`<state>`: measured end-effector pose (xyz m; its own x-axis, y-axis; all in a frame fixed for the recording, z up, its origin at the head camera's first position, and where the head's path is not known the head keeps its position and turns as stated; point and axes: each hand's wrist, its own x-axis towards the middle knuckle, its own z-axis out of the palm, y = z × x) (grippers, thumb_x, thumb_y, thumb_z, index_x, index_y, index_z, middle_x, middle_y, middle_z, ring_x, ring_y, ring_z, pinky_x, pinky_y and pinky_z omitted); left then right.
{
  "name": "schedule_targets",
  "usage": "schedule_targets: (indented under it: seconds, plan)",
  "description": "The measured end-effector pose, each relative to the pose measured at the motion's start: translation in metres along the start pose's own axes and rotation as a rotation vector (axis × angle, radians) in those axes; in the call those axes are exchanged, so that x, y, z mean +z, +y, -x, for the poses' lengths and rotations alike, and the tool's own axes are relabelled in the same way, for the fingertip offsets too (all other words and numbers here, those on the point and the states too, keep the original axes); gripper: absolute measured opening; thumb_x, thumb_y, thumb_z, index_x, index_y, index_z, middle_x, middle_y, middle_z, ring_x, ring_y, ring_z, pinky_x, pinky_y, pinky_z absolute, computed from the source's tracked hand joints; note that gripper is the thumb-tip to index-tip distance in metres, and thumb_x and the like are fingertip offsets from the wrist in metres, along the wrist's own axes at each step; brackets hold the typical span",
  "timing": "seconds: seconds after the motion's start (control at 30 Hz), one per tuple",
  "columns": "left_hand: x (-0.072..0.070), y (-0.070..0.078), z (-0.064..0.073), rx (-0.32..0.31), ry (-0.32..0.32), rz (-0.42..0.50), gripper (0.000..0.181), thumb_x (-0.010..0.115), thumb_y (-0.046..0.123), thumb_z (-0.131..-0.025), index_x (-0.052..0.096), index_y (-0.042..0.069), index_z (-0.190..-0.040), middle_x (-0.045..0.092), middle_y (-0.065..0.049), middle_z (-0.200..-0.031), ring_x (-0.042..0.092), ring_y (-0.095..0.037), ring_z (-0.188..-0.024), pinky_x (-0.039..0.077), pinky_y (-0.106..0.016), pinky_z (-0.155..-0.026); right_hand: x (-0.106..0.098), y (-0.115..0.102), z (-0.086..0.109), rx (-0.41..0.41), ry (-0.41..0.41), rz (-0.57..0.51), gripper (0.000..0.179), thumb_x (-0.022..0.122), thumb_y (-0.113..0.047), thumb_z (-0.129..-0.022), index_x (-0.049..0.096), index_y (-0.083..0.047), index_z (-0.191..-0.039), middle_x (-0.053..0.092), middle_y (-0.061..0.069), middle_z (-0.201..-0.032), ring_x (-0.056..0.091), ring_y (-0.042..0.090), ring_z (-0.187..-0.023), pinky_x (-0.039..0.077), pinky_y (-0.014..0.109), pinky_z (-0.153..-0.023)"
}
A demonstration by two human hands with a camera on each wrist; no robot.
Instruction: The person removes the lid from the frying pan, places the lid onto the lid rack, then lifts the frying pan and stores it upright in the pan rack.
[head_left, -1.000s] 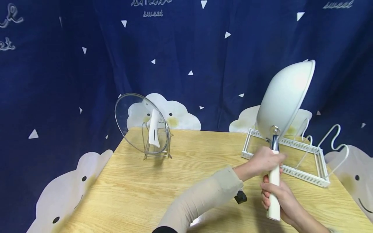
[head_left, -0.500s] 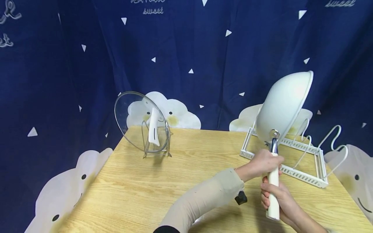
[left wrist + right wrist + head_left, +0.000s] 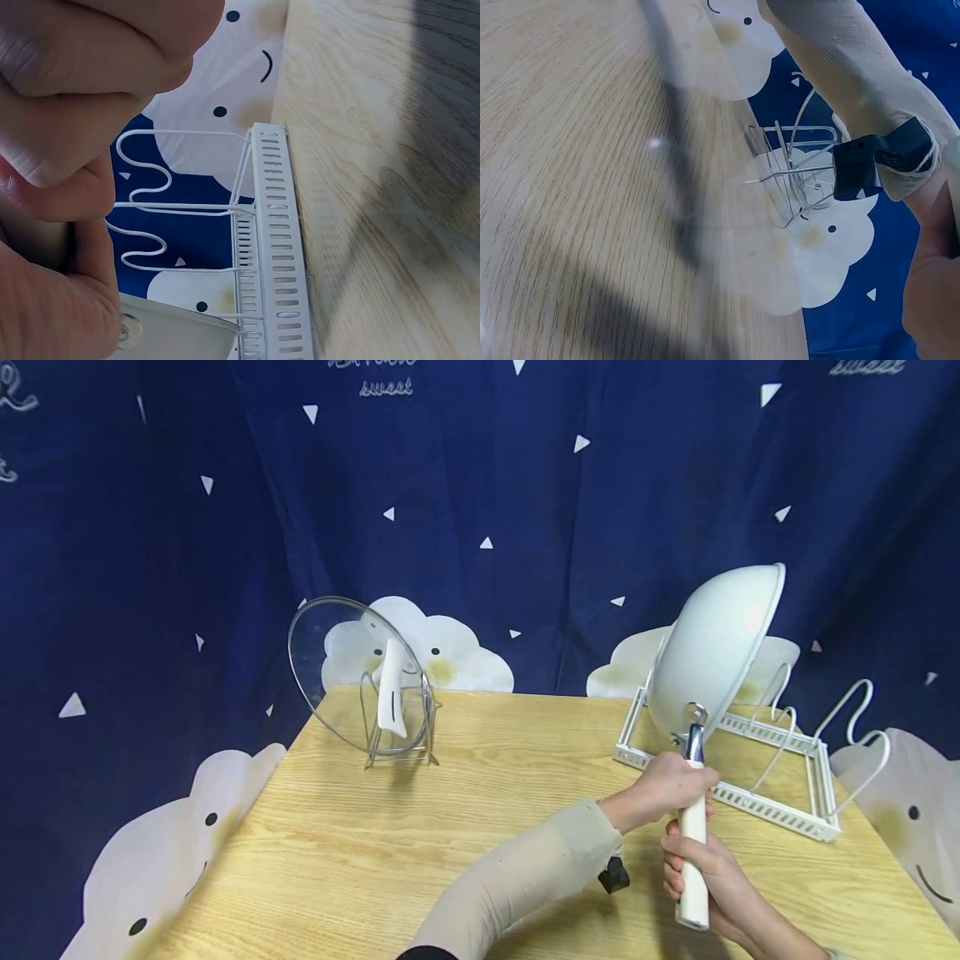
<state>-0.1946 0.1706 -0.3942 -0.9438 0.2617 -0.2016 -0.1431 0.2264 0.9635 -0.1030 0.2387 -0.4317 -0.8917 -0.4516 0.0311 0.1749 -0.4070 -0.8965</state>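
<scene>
A white wok (image 3: 712, 647) is held up on its side over the left part of a white wire rack (image 3: 780, 814), its underside toward the left. My left hand (image 3: 670, 782) grips the top of the cream handle (image 3: 693, 827), just below the metal neck. Lower down, my right hand (image 3: 708, 870) wraps round the same handle. Seen from the left wrist, the curled fingers of the left hand (image 3: 82, 82) fill the left side, and the edge of the wok (image 3: 180, 334) lies close to the slotted rail of the rack (image 3: 277, 225).
A glass lid (image 3: 330, 677) with a white handle (image 3: 392, 689) leans in a small metal stand (image 3: 405, 758) at the back left of the wooden table (image 3: 337, 852). Several white wire loops (image 3: 862, 727) rise from the rack's right part. A dark blue curtain (image 3: 450, 460) hangs behind.
The wok has come down toward the rack and slightly left, both hands moving with it and keeping their grip on the handle. The lid and its stand stay in place.
</scene>
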Motion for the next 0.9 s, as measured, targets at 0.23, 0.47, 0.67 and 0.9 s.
schedule_targets:
  seconds: [0.23,0.47,0.67,0.9]
  plan:
    - [-0.001,-0.005,-0.004,0.018,-0.017,-0.027,0.019,0.064,0.015,-0.076,0.063,0.003,-0.062,0.057,-0.002,-0.046,0.054,-0.015,-0.038,0.041,-0.022,-0.043,-0.003,0.004,-0.002,0.01,0.001,0.004,0.019,0.031,-0.001,-0.099,0.043,-0.014,-0.092,0.051,-0.008,-0.068,0.055,0.005,-0.055,0.047,0.019,-0.053]
    - [0.0,-0.011,-0.006,0.006,-0.012,0.016,0.02,0.066,0.013,-0.076,0.061,0.003,-0.059,0.056,-0.004,-0.046,0.053,-0.015,-0.038,0.041,-0.022,-0.043,-0.004,0.008,-0.002,0.028,0.012,0.009,0.019,0.032,-0.001,-0.099,0.044,-0.015,-0.091,0.051,-0.008,-0.068,0.054,0.005,-0.055,0.046,0.02,-0.053]
    - [0.002,-0.018,-0.008,-0.029,0.009,0.06,0.02,0.067,0.012,-0.075,0.058,0.004,-0.058,0.056,-0.005,-0.048,0.051,-0.013,-0.037,0.042,-0.023,-0.042,-0.005,0.012,-0.002,0.049,0.053,0.017,0.017,0.035,-0.003,-0.098,0.044,-0.016,-0.091,0.052,-0.008,-0.067,0.054,0.004,-0.054,0.046,0.019,-0.052]
    - [0.0,-0.02,-0.011,-0.043,-0.004,0.082,0.016,0.065,0.01,-0.074,0.059,0.003,-0.062,0.059,-0.007,-0.053,0.052,-0.013,-0.038,0.045,-0.024,-0.042,-0.004,0.014,-0.005,0.073,0.106,0.047,0.014,0.038,-0.005,-0.097,0.043,-0.016,-0.091,0.052,-0.008,-0.067,0.054,0.005,-0.054,0.046,0.019,-0.053]
